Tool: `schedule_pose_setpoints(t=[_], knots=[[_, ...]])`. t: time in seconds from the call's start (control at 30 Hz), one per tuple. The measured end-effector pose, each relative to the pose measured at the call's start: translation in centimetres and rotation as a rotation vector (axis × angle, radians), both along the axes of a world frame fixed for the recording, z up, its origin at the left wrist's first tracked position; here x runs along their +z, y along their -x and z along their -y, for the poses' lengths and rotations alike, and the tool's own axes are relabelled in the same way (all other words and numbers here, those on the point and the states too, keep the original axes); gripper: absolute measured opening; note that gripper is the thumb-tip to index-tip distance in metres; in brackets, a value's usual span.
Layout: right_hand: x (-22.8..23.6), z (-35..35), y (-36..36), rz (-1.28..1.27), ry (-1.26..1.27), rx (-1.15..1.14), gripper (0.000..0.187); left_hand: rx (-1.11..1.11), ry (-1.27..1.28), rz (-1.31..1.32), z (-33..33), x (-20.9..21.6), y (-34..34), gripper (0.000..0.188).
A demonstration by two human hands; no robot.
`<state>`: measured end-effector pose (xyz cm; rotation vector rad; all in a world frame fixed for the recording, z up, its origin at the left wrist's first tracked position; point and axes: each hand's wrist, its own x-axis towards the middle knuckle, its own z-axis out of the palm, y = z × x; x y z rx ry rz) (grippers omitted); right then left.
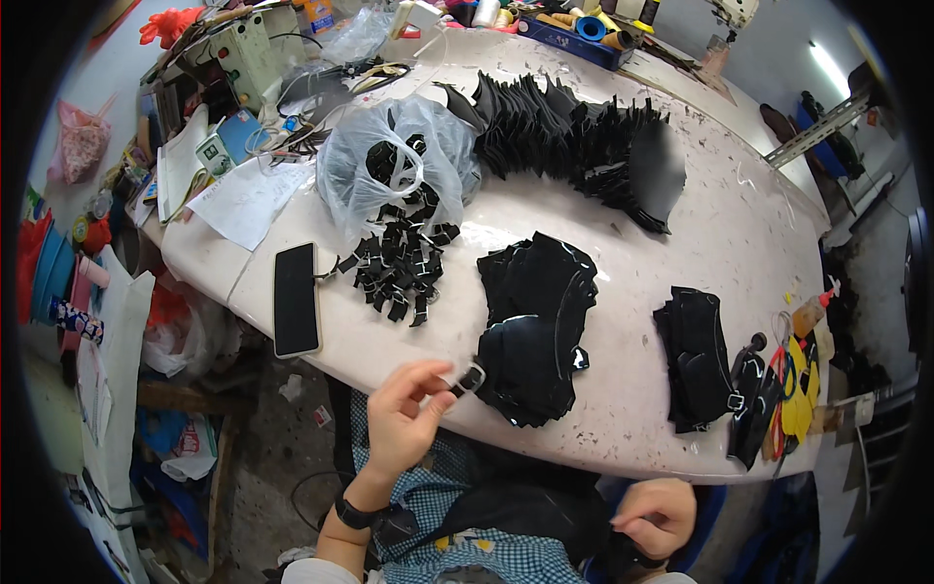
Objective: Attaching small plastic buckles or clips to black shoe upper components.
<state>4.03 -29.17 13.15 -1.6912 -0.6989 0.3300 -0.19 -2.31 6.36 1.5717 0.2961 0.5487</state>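
Note:
My left hand [413,404] is at the table's front edge, thumb and fingers pinched on a small black strap with a metal buckle [471,379]. The buckle end is beside a stack of black cut pieces [530,341] lying on the white table. Low over my lap, near the table's front edge, my right hand [659,514] is curled closed; what it holds, if anything, I cannot make out. A heap of small black buckle straps [401,263] spills from a clear plastic bag [341,161] farther back on the left.
A long row of black pieces [545,127] stands at the back. To the right lie a folded black stack [696,360] and yellow-handled scissors [800,394]. A phone [296,300] and a paper sheet [251,204] lie left. Thread spools [590,27] fill a blue tray behind.

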Motion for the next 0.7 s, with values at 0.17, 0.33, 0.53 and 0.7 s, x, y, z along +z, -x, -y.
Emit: schedule_pose_setpoints(t=[0.17,0.33,0.53,0.7], knots=[[-3.7,-3.9,-0.4,-0.319,0.076,0.393,0.017,-0.175,-0.076,0.021,2.6,0.6,1.0,0.02],[-7.0,-7.0,0.8,-0.808,-0.28,0.366,0.047,-0.13,-0.375,0.287,3.8,0.1,1.8,0.027],[-7.9,-6.5,0.5,-0.892,-0.262,0.335,0.036,-0.296,-0.767,0.547,3.3,-0.6,2.0,0.017],[-7.6,-5.8,0.2,-0.765,-0.105,0.341,0.024,-0.299,-0.971,0.696,3.3,-1.0,2.2,0.012]])
